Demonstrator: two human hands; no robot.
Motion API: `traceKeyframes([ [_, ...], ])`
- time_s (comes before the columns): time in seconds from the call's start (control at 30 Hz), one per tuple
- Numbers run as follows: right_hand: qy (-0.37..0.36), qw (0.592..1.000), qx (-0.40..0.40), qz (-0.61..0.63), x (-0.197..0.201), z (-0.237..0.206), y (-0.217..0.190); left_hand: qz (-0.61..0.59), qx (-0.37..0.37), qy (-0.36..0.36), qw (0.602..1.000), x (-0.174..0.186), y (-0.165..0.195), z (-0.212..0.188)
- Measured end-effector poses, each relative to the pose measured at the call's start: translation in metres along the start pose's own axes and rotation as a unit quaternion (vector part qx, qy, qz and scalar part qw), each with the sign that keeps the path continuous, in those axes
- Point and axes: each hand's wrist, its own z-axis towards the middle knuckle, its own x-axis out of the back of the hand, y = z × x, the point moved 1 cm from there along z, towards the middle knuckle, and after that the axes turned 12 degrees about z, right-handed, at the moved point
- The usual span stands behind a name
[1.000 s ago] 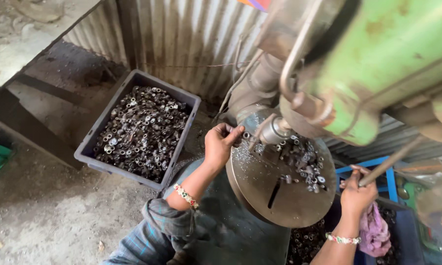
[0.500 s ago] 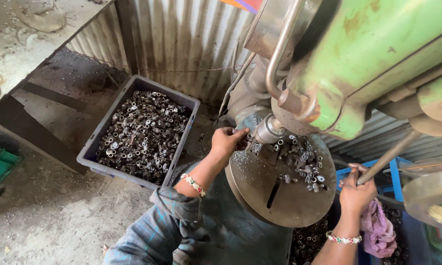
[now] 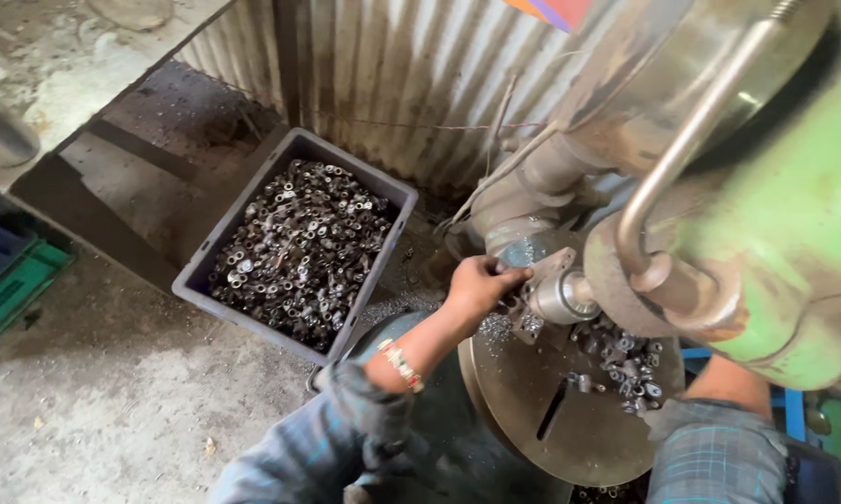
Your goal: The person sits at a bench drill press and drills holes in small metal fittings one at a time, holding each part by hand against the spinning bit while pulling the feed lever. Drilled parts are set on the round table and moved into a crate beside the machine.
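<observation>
From the head cam, the left hand is curled in tight with the fingers pinched around something small right at the clamp under the drill press spindle, probably one of the little metal nuts, though the fingers hide it so I can't tell for sure what's in there. Just right of and below that hand is the round drill table, with a slot in it and a loose heap of small metal parts sitting near the spindle, plus some shiny swarf close to the knuckles. Well off to the left of the hand, down on the floor, there's a grey plastic crate packed full of the same kind of nuts. The right hand isn't visible at all, only a plaid sleeve going up behind the green machine head, so no idea if it's open or gripping anything. The feed lever swings across the top of the shot. What worries me: bare fingers that close to the spindle, so if the quill comes down or it's turning, that's a pinch or a cut, and the swarf is sharp too. The beaded bracelet and the loose cuff could snag on anything rotating.
</observation>
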Motion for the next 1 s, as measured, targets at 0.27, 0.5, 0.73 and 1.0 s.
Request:
traceKeyframes([
  [0.27,-0.008,0.994,-0.085,-0.064,0.068,-0.099,-0.008,0.036,-0.062,0.143,0.987,0.001,-0.015,0.002],
  [0.5,-0.089,0.992,-0.041,0.08,0.163,-0.188,-0.033,-0.145,-0.011,0.506,0.85,0.078,-0.016,-0.022],
  [0.73,0.012,1.0,0.004,0.009,0.129,-0.187,0.001,0.334,-0.258,-0.034,0.906,-0.04,-0.053,-0.125],
  [1.0,-0.003,0.994,0.105,-0.026,0.121,-0.181,0.014,0.687,-0.431,-0.068,0.581,-0.13,-0.064,-0.08],
])
